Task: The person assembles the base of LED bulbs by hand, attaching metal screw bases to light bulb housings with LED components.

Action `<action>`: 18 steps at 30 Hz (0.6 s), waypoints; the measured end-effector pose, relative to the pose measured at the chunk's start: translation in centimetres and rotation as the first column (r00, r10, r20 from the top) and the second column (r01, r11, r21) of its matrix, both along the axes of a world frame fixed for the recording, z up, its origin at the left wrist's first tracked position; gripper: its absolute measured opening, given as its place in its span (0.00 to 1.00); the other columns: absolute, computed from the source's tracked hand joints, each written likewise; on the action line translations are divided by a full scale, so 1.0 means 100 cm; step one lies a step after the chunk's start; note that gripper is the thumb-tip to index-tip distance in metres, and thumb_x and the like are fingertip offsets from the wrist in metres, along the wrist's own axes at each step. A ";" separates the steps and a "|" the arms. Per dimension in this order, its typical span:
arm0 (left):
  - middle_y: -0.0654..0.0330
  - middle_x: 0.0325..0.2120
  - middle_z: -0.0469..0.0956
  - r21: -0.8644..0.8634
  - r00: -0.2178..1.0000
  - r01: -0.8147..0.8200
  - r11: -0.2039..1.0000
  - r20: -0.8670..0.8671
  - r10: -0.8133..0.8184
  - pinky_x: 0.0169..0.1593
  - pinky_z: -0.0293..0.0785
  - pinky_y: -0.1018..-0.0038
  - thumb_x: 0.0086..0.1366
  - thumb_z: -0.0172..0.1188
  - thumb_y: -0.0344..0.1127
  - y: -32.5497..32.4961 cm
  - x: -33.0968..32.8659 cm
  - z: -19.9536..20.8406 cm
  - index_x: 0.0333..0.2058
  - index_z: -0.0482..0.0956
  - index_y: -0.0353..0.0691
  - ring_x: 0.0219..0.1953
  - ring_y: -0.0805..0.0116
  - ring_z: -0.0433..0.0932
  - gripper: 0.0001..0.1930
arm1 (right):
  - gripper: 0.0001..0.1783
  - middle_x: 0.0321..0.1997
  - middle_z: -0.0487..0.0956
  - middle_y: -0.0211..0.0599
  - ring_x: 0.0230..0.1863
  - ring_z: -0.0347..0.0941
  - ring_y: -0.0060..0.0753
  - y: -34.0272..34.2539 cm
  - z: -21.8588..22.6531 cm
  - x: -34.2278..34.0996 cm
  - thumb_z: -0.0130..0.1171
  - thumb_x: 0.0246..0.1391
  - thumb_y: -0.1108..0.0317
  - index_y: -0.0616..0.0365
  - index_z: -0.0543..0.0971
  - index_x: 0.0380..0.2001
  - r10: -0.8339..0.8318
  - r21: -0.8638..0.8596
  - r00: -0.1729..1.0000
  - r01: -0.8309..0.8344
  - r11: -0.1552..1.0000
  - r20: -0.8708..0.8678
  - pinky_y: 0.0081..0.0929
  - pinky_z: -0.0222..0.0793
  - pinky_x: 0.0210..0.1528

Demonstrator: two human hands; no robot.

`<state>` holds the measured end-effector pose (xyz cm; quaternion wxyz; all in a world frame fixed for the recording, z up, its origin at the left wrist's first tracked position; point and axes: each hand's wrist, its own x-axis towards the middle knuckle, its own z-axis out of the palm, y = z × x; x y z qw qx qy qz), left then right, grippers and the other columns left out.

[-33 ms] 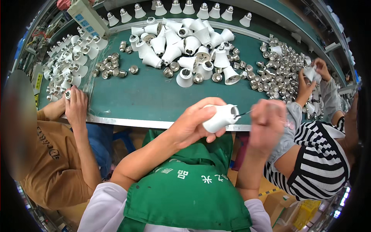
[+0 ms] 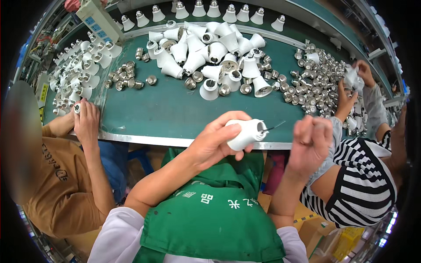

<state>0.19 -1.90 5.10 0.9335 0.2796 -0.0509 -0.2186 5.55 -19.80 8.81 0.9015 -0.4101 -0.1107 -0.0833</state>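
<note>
My left hand [image 2: 215, 139] is closed around a white bulb housing [image 2: 242, 136], held tilted above the near edge of the bench. The housing's narrow, notched end faces right. Out of that end sticks a thin dark wire [image 2: 275, 126] with a fine bare tip. To the right of the wire, apart from it, is my right hand [image 2: 310, 147] with its fingers curled in. Whether anything is pinched in them is hidden. Beyond my hands on the green bench [image 2: 166, 114] lies a heap of white bulb housings [image 2: 193, 50], with metal screw caps [image 2: 127, 74] around it.
A large pile of metal caps [image 2: 313, 83] covers the right side. Capped housings [image 2: 87, 65] crowd the left, and a row of them [image 2: 230, 14] stands along the back. A power strip [image 2: 97, 22] is at the back left. Co-workers' hands [image 2: 87, 120] work on both sides.
My right hand has moved right, away from the wire, whose tip now shows free. The left hand and the housing have shifted slightly left. The right co-worker's hands have moved a little.
</note>
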 end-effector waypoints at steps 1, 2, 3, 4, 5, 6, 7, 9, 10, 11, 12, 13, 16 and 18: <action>0.57 0.42 0.69 0.023 0.993 -0.107 0.994 -0.040 0.108 0.29 0.72 0.73 0.58 0.55 0.41 0.000 -0.004 0.002 0.43 0.66 0.43 0.37 0.64 0.72 0.16 | 0.06 0.20 0.72 0.31 0.15 0.60 0.14 -0.002 -0.001 -0.006 0.57 0.41 0.79 0.63 0.78 0.28 -0.005 0.002 1.000 0.005 1.000 0.002 0.13 0.54 0.18; 0.57 0.44 0.68 0.050 0.974 -0.211 0.976 -0.078 0.214 0.37 0.74 0.71 0.56 0.58 0.36 0.000 -0.006 0.003 0.42 0.67 0.44 0.43 0.63 0.72 0.16 | 0.09 0.19 0.71 0.28 0.16 0.60 0.13 -0.003 -0.002 -0.015 0.58 0.40 0.79 0.63 0.77 0.30 -0.028 -0.287 0.999 0.020 0.958 -0.025 0.12 0.54 0.19; 0.57 0.49 0.65 -0.032 0.974 -0.202 0.979 -0.107 0.198 0.49 0.69 0.65 0.52 0.61 0.29 0.002 -0.004 0.000 0.40 0.69 0.47 0.51 0.63 0.67 0.16 | 0.11 0.17 0.70 0.26 0.16 0.59 0.12 -0.003 -0.005 -0.023 0.58 0.40 0.78 0.63 0.77 0.32 -0.057 -0.552 0.997 0.022 0.834 -0.046 0.12 0.53 0.20; 0.57 0.49 0.65 -0.031 0.975 -0.199 0.979 -0.107 0.195 0.49 0.69 0.65 0.52 0.61 0.29 0.001 -0.004 -0.004 0.40 0.69 0.47 0.51 0.63 0.67 0.16 | 0.16 0.16 0.68 0.22 0.17 0.60 0.10 0.002 -0.009 -0.027 0.60 0.38 0.78 0.62 0.75 0.36 0.028 -0.675 0.997 -0.074 0.734 -0.079 0.10 0.55 0.22; 0.57 0.50 0.64 0.015 0.968 -0.247 0.969 -0.048 0.247 0.49 0.69 0.64 0.51 0.62 0.28 0.000 -0.003 -0.010 0.39 0.70 0.47 0.51 0.63 0.66 0.15 | 0.21 0.14 0.66 0.19 0.17 0.60 0.09 0.012 -0.016 -0.028 0.62 0.36 0.79 0.63 0.74 0.40 0.069 -0.715 0.997 -0.059 0.697 -0.015 0.10 0.55 0.21; 0.57 0.50 0.63 0.055 0.956 -0.292 0.955 0.011 0.292 0.49 0.68 0.63 0.51 0.62 0.28 -0.003 -0.002 -0.013 0.37 0.71 0.48 0.51 0.62 0.66 0.15 | 0.24 0.16 0.70 0.21 0.19 0.61 0.08 0.018 -0.014 -0.030 0.65 0.34 0.78 0.63 0.74 0.40 0.112 -0.691 0.993 -0.106 0.715 -0.037 0.11 0.57 0.21; 0.57 0.50 0.63 0.054 0.958 -0.286 0.957 0.007 0.286 0.49 0.68 0.63 0.51 0.62 0.28 -0.005 0.000 -0.014 0.37 0.71 0.48 0.51 0.62 0.66 0.15 | 0.25 0.18 0.71 0.22 0.19 0.61 0.08 0.025 -0.016 -0.031 0.65 0.33 0.78 0.63 0.74 0.41 0.106 -0.701 0.994 -0.094 0.707 -0.026 0.11 0.57 0.21; 0.56 0.47 0.64 0.097 0.935 -0.327 0.940 0.175 0.308 0.47 0.71 0.61 0.55 0.59 0.30 -0.007 0.003 -0.016 0.42 0.69 0.42 0.47 0.62 0.70 0.16 | 0.26 0.20 0.73 0.24 0.20 0.61 0.08 0.027 -0.021 -0.026 0.66 0.33 0.77 0.63 0.73 0.42 0.101 -0.710 0.995 -0.083 0.700 -0.017 0.11 0.58 0.22; 0.56 0.47 0.64 0.099 0.935 -0.327 0.940 0.175 0.307 0.47 0.71 0.61 0.55 0.59 0.30 -0.003 0.003 -0.012 0.42 0.69 0.42 0.47 0.62 0.70 0.16 | 0.27 0.21 0.74 0.25 0.20 0.62 0.09 0.023 -0.023 -0.021 0.66 0.32 0.77 0.62 0.74 0.43 0.177 -0.719 0.984 -0.137 0.682 -0.020 0.11 0.58 0.22; 0.56 0.47 0.64 0.009 0.974 -0.225 0.974 0.004 0.225 0.46 0.72 0.61 0.56 0.58 0.33 0.004 0.001 -0.005 0.45 0.67 0.41 0.46 0.62 0.70 0.17 | 0.27 0.22 0.75 0.27 0.20 0.62 0.10 0.020 -0.025 -0.017 0.66 0.32 0.77 0.62 0.74 0.43 0.252 -0.728 0.967 -0.189 0.659 -0.023 0.12 0.59 0.22; 0.56 0.47 0.64 -0.099 0.980 -0.137 0.986 -0.155 0.121 0.44 0.73 0.62 0.58 0.56 0.36 0.010 0.001 0.000 0.48 0.66 0.41 0.46 0.62 0.70 0.19 | 0.27 0.22 0.75 0.27 0.20 0.62 0.10 0.019 -0.025 -0.016 0.66 0.32 0.77 0.62 0.74 0.43 0.255 -0.727 0.967 -0.190 0.660 -0.021 0.12 0.59 0.22; 0.55 0.46 0.65 -0.046 0.997 -0.020 0.999 -0.081 0.017 0.42 0.75 0.63 0.60 0.53 0.40 0.016 0.003 -0.008 0.52 0.62 0.39 0.46 0.62 0.70 0.23 | 0.27 0.21 0.74 0.27 0.19 0.62 0.10 0.018 -0.026 -0.015 0.66 0.32 0.77 0.61 0.74 0.42 0.300 -0.715 0.953 -0.233 0.659 -0.035 0.12 0.59 0.22; 0.54 0.47 0.66 0.169 0.996 -0.049 0.984 -0.068 0.061 0.38 0.77 0.66 0.59 0.54 0.40 0.015 0.005 -0.013 0.52 0.60 0.40 0.46 0.63 0.71 0.24 | 0.23 0.19 0.72 0.27 0.18 0.61 0.12 0.018 -0.021 -0.015 0.65 0.34 0.77 0.61 0.76 0.40 0.243 -0.710 0.969 -0.206 0.673 -0.052 0.12 0.58 0.21; 0.55 0.49 0.65 0.156 0.992 -0.099 0.983 -0.061 0.109 0.40 0.77 0.66 0.58 0.55 0.37 0.012 0.004 -0.013 0.51 0.62 0.42 0.47 0.64 0.71 0.22 | 0.21 0.18 0.71 0.27 0.18 0.61 0.12 0.017 -0.019 -0.020 0.64 0.36 0.77 0.61 0.76 0.39 0.138 -0.718 0.989 -0.135 0.683 -0.055 0.13 0.57 0.21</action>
